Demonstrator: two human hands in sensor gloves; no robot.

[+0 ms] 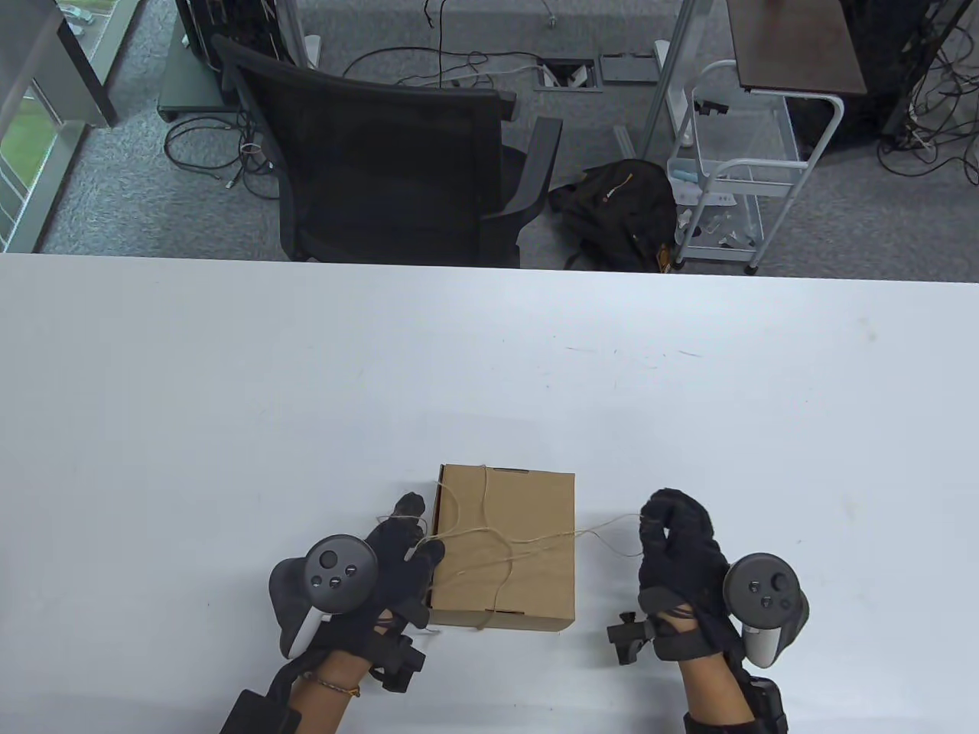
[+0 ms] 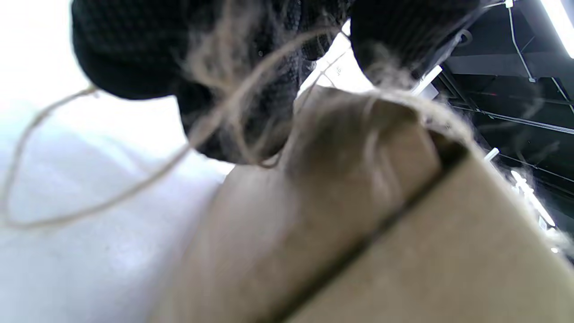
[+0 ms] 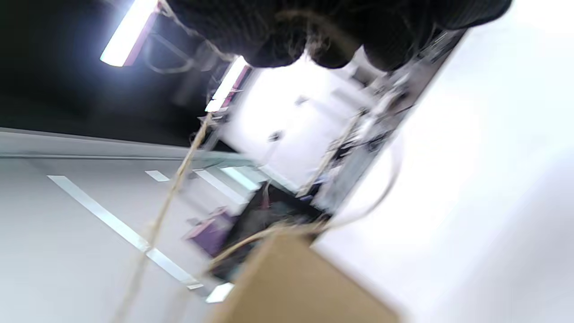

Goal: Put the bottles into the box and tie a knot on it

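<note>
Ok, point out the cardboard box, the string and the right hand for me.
cardboard box (image 1: 528, 520): table view, on its closed top face.
string (image 1: 612, 524): table view, on the strand running from box to right hand.
right hand (image 1: 681, 547): table view, on the gloved palm.

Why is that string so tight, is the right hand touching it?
Touching. The table view shows the right hand pinching the string at its fingertips, beside the box.

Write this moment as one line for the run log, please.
stage: tying | box: closed, on table | twine: loose across lid | left hand: pinches twine | right hand: pinches twine
</note>
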